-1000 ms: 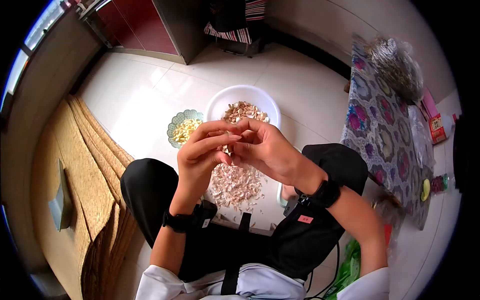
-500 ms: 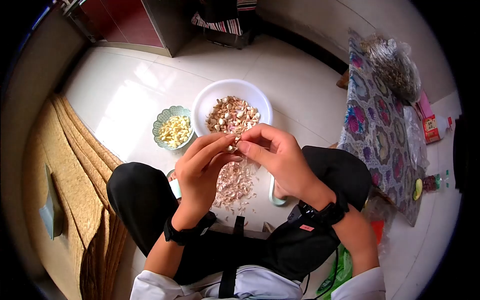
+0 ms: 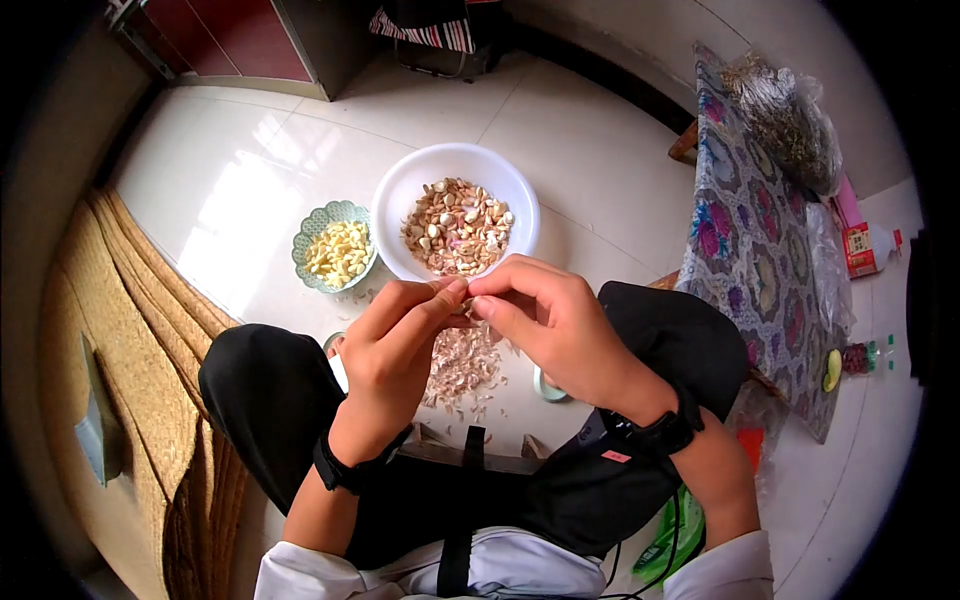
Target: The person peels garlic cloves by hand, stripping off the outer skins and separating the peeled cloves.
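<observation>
On the floor [image 3: 580,170], in front of the seated person's knees, two hands work above a spread of loose garlic skins [image 3: 465,372]. Left hand [image 3: 385,350]: thumb and fingers closed in a pinch on what looks like a garlic clove [image 3: 466,306], mostly covered. Right hand [image 3: 560,320]: thumb and forefinger pinched on the same clove from the other side; fingertips of both hands nearly meet. The clove is up in the air, just near the close rim of the white basin [image 3: 386,222]. Green scalloped bowl [image 3: 303,240] right beside the basin; touching or not, cannot tell.

Handling, my guess: clove very light, firm inside, skin papery and brittle, flesh likely slick where bare, bruises if squeezed hard. Best hold: lightly by its sides, between thumb tip and forefinger.

Counts: hands, two. Clove at the fingertips, one as far as shows. Basin, one; bowl, one. Unpeeled cloves [image 3: 457,228] in the basin and peeled cloves [image 3: 338,253] in the bowl: dozens each, overlapping, no exact number. Skins: too many to count.
</observation>
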Motion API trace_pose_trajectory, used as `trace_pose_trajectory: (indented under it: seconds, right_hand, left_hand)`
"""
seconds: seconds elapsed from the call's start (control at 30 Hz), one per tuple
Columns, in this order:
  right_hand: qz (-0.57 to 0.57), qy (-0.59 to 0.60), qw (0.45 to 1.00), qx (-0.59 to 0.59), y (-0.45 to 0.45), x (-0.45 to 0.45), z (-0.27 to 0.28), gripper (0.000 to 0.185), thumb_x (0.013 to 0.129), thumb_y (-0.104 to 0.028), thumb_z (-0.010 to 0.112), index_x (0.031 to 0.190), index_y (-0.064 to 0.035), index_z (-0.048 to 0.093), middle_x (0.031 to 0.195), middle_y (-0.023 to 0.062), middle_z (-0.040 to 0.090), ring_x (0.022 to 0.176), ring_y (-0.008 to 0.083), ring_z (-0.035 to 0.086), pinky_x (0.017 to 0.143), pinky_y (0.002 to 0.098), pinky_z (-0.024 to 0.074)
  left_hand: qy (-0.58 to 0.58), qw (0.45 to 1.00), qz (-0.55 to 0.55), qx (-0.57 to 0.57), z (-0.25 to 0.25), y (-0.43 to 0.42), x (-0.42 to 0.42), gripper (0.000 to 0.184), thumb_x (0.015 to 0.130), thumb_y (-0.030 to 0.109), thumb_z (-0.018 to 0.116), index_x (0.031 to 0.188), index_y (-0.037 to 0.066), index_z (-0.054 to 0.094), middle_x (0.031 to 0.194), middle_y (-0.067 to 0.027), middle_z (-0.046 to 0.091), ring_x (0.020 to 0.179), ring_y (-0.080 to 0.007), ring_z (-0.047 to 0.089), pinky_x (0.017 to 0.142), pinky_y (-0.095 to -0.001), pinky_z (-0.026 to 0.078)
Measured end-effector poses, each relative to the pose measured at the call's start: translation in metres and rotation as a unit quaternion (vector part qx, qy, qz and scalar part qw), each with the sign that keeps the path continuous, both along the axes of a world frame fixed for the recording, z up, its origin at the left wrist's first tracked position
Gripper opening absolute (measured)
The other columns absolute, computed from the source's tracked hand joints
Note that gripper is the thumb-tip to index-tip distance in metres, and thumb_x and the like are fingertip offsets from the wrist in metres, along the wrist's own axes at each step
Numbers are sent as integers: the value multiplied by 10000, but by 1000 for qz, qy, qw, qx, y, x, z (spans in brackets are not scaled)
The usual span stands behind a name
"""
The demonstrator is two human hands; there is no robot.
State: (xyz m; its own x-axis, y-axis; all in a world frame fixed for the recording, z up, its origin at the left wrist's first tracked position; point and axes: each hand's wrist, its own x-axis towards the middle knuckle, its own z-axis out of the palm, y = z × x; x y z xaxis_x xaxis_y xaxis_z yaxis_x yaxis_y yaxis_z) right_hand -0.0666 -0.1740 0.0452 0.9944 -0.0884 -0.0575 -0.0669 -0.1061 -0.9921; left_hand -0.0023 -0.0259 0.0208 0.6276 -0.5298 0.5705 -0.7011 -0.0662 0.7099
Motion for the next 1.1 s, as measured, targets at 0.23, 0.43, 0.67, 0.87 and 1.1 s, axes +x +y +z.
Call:
trace_pose_trajectory:
  seconds: [0.23, 0.43, 0.67, 0.87, 1.1]
  right_hand:
    - [42, -15, 995, -85, -6, -3, 4, 99, 838, -40, 522, 882, 40, 561, 804, 28, 534, 728, 58, 500, 640, 201, 413]
    - [32, 53, 998, -34, -2, -6, 6, 92, 838, -63, 530, 822, 28, 537, 742, 1, 526, 689, 32, 467, 619, 193, 405]
    - [9, 50, 997, 57, 4, -12, -11, 59, 835, -30, 518, 795, 8, 500, 751, -28, 504, 680, 19, 454, 598, 184, 396]
    - [-103, 9, 988, 118, 23, -14, -27, 107, 722, -23, 589, 737, 8, 488, 607, 17, 513, 555, 43, 446, 493, 215, 386]
    - [-150, 81, 965, 200, 24, -10, -23, 101, 737, -26, 585, 770, 8, 496, 637, -10, 520, 591, 29, 464, 516, 203, 393]
  left_hand:
    - [14, 1000, -8, 2, -4, 0, -5, 199, 710, -156, 576, 895, -87, 597, 830, -127, 554, 746, -193, 609, 628, -276, 571]
    - [-9, 1000, -3, 13, -2, 0, -8, 216, 681, -163, 590, 874, -68, 607, 793, -126, 566, 724, -191, 609, 619, -267, 550]
    - [-57, 998, 5, 11, -5, -2, -11, 229, 670, -164, 586, 878, -70, 608, 766, -125, 563, 710, -209, 617, 608, -279, 553]
    - [-26, 1000, 2, 9, -14, 0, -11, 252, 674, -203, 533, 879, -72, 600, 782, -131, 565, 730, -216, 621, 626, -282, 547]
    - [378, 904, -11, -198, -20, -3, -17, 204, 806, -82, 494, 1003, -67, 543, 849, -107, 564, 687, -151, 572, 599, -246, 483]
